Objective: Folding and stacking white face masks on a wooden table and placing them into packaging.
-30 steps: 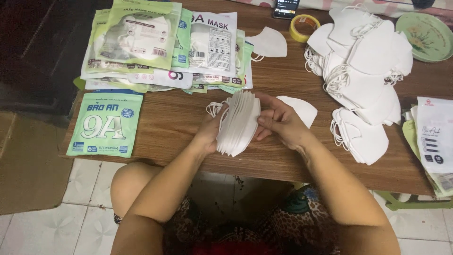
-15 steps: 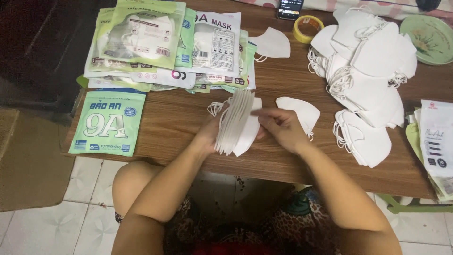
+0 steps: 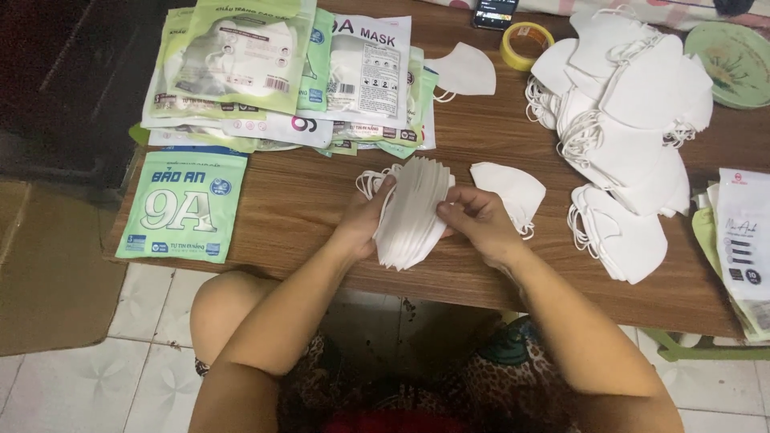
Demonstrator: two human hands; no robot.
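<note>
A stack of folded white face masks (image 3: 413,212) stands on edge on the wooden table (image 3: 321,200), pressed between both my hands. My left hand (image 3: 366,216) holds its left side, near the bunched ear loops. My right hand (image 3: 475,220) presses its right side with curled fingers. One loose white mask (image 3: 509,186) lies flat just behind my right hand.
Green and white mask packets (image 3: 281,72) are piled at the back left, with one green packet (image 3: 184,204) at the left table edge. Heaps of loose white masks (image 3: 626,128) fill the right side. A yellow tape roll (image 3: 525,42), a phone (image 3: 493,12) and a round green plate (image 3: 736,60) sit at the back.
The stack of masks has stayed between my hands, squeezed slightly tighter and more upright. My fingers shifted a little along its sides.
</note>
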